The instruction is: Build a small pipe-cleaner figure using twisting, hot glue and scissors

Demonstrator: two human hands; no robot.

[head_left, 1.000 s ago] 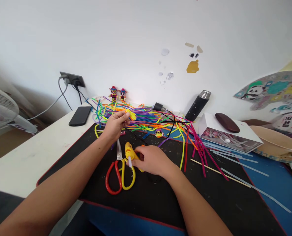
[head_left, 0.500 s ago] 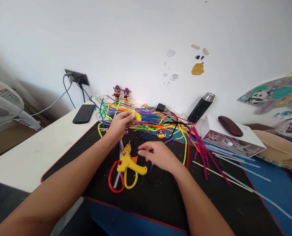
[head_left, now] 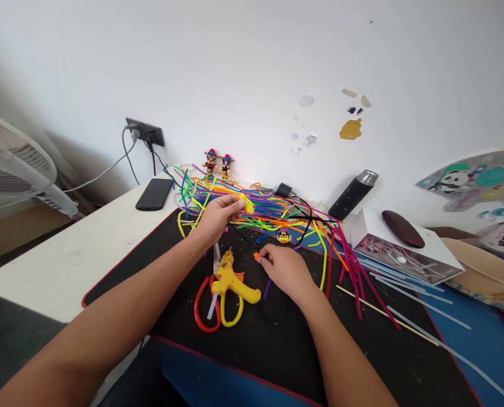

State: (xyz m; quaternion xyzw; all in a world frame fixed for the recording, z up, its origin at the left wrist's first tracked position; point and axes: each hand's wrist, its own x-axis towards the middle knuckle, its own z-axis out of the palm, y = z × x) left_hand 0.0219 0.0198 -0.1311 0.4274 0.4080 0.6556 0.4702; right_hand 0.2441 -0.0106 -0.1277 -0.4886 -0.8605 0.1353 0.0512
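Note:
Between the thumb and fingers of my left hand (head_left: 222, 216) is a small bright yellow piece (head_left: 246, 203), held above the strips. My right hand (head_left: 283, 268) is low over the black mat (head_left: 294, 350), its thumb and forefinger pinched at a small orange piece (head_left: 257, 256). A purple strip (head_left: 268, 288) lies just below those fingers. Left of my right hand, a yellow hot glue gun (head_left: 230, 280) rests on top of scissors (head_left: 201, 305) with red and yellow handles. A small yellow and purple figure head (head_left: 283, 236) lies beyond my right hand.
A pile of coloured pipe cleaners (head_left: 260, 209) spreads along the wall, with two small figures (head_left: 211, 161) behind. A phone (head_left: 154, 194) lies at left. At right are a black flask (head_left: 353, 195), a drawer box (head_left: 404, 257), glue sticks (head_left: 421, 288) and a wooden stick (head_left: 387, 314).
My right hand has come down to the mat and its fingers have closed at the orange piece. My left hand still holds the yellow piece. The whole view has shifted slightly.

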